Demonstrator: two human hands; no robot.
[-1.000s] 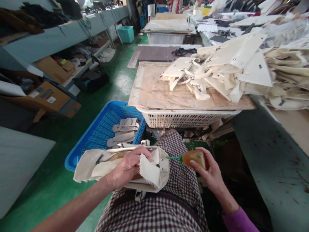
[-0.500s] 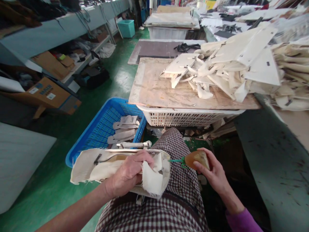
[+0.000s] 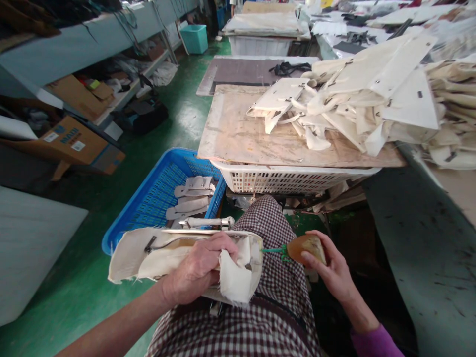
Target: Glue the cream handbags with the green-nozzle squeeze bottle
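Fabric piece (image 3: pixel 128 255): in the left hand (image 3: pixel 203 267), over the lap (image 3: pixel 230 334). Bottle (image 3: pixel 301 248): in the right hand (image 3: pixel 329 263), its nozzle (image 3: pixel 272 250) pointing left to the fabric piece's right end. Basket (image 3: pixel 158 198): ahead and left of the left hand, beyond the fabric piece; fabric strips (image 3: pixel 191 204) inside, along its right side. Crate (image 3: pixel 297 179): ahead of the right hand, under a board (image 3: pixel 238 129). Fabric pile (image 3: pixel 345 106): on the board, mostly its right part. Carton (image 3: pixel 74 144): well ahead and left of the left hand.
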